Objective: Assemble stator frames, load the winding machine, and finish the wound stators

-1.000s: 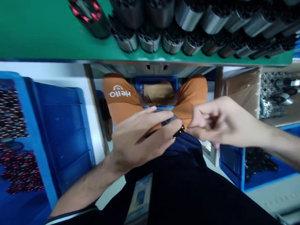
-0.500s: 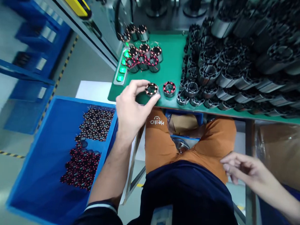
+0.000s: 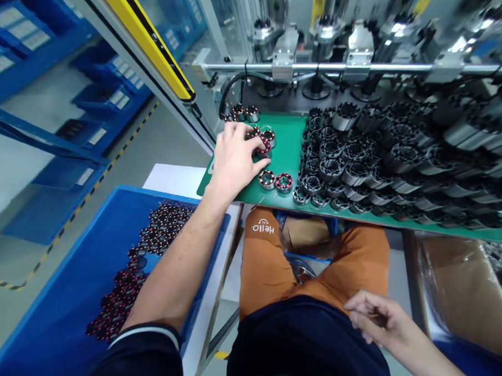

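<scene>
My left hand reaches over a cluster of wound motor stators at the left of the green work surface. Its thumb and index finger are spread on either side of a red-wound stator; whether they touch it I cannot tell. The hand hides part of the cluster. Closer to the front edge, a copper-wound stator stands beside another stator with red windings. My right hand hovers by my right thigh, fingers loosely bent and apart, with nothing in it.
Bare stator cores stand in stacked rows on the right of the green surface. Behind them is a machine with a metal rail. A blue bin at the left holds copper- and red-wound stators. A yellow bar slants at upper left.
My left hand has let go of the copper-wound stator beside the red one and moved back to the cluster. The view has tilted up, showing more of the machine. My right hand stays low.
</scene>
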Tool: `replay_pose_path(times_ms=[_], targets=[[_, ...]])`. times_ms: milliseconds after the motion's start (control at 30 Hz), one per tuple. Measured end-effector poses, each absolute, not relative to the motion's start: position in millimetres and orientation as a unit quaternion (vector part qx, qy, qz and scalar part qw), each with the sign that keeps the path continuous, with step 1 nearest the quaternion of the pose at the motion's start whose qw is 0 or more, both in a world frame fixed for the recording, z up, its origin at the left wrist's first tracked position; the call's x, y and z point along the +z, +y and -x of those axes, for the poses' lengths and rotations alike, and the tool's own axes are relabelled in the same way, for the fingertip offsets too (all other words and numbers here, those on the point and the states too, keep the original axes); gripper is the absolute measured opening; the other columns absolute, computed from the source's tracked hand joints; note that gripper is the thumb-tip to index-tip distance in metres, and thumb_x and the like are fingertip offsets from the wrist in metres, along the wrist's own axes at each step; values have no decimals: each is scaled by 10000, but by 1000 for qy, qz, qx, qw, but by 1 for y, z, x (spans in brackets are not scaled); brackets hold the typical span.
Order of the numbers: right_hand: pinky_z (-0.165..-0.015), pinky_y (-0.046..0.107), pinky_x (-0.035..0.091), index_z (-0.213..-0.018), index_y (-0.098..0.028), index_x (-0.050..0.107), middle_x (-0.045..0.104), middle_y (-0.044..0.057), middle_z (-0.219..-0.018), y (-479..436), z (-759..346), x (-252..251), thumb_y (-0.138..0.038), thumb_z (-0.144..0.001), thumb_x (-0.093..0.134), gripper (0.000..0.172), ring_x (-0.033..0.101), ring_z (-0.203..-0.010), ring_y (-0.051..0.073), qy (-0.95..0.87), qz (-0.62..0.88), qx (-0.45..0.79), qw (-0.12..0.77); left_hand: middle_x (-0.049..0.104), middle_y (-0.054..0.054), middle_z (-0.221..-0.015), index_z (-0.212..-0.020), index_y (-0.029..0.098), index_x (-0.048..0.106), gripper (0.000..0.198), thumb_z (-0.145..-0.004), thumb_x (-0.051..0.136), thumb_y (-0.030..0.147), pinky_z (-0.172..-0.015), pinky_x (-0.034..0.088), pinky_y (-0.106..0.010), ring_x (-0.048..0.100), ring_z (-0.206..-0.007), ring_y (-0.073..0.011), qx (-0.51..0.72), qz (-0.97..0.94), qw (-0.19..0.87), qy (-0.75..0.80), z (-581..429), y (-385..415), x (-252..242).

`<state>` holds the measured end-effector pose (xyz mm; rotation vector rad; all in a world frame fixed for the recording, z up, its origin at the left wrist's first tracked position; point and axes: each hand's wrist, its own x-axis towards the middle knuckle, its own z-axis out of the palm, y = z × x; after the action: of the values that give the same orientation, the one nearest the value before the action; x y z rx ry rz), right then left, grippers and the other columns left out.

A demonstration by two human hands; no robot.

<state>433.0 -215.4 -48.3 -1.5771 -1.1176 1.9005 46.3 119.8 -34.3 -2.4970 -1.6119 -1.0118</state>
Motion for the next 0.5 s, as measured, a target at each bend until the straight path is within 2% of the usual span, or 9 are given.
replay_pose_path(times_ms=[67,133,200,233,267,333,400,433,500], targets=[[-633,332,577,-1042,-278,912,744,-4,-792,-215,-430,-47,-630,-897,1073,413,651,-645,184,-425,564,677,208,818,-217,-1494,-948,229,841,404,-904,1053,570,-1314,511,-856,647,-1520,-550,-308,802,-1,-511,-49,126,-26],[-647,330,579,-1060,-273,915,758,0,-799,-214,-429,-44,-629,-939,1044,397,668,-663,188,-448,564,663,205,835,-160,-1456,-958,248,830,359,-944,1025,548,-1340,519,-821,688,-1498,-504,-348,800,5,-488,-54,111,-10],[-654,320,581,-1048,-259,915,761,2,-786,-210,-429,-36,-608,-968,1032,377,675,-668,184,-460,573,643,215,848,-78,-1346,-1052,264,820,238,-1011,965,448,-1317,604,-679,775,-1393,-395,-418,788,-17,-452,-63,75,12],[-658,313,587,-1040,-249,912,760,4,-778,-206,-428,-30,-596,-983,1026,370,685,-670,181,-461,581,630,230,842,-36,-1245,-1119,268,802,173,-1059,914,385,-1248,672,-575,830,-1279,-318,-442,784,-61,-431,-70,51,24],[-664,305,600,-1044,-238,908,762,7,-775,-201,-426,-23,-586,-1007,1013,365,701,-668,177,-458,587,617,254,830,-13,-1223,-1196,284,773,211,-1050,921,325,-1175,718,-493,861,-1220,-270,-451,780,-129,-414,-79,27,34],[-673,295,637,-1128,-228,892,793,23,-816,-188,-420,-8,-594,-1068,960,377,751,-678,178,-440,582,603,323,810,15,-1242,-1315,321,708,523,-913,1026,216,-1013,771,-383,915,-1169,-243,-460,767,-275,-353,-99,-19,49],[-695,293,688,-1361,-248,844,871,53,-972,-173,-411,5,-631,-1085,934,481,825,-764,198,-411,526,626,404,820,17,-1308,-1387,333,682,691,-841,1066,155,-971,788,-331,939,-1159,-241,-395,780,-381,-300,-118,-54,52],[-730,292,712,-1478,-267,799,901,63,-1074,-165,-407,9,-641,-1057,963,586,868,-858,215,-399,490,654,417,840,13,-1329,-1409,331,685,714,-835,1065,143,-968,792,-317,945,-1147,-240,-369,789,-409,-271,-127,-66,49],[-835,283,744,-1550,-285,749,927,52,-1156,-153,-400,13,-514,-986,1064,685,903,-970,214,-384,438,708,399,885,3,-1355,-1432,319,712,677,-869,1052,162,-998,797,-316,949,-1144,-240,-356,798,-428,-233,-140,-84,34]])
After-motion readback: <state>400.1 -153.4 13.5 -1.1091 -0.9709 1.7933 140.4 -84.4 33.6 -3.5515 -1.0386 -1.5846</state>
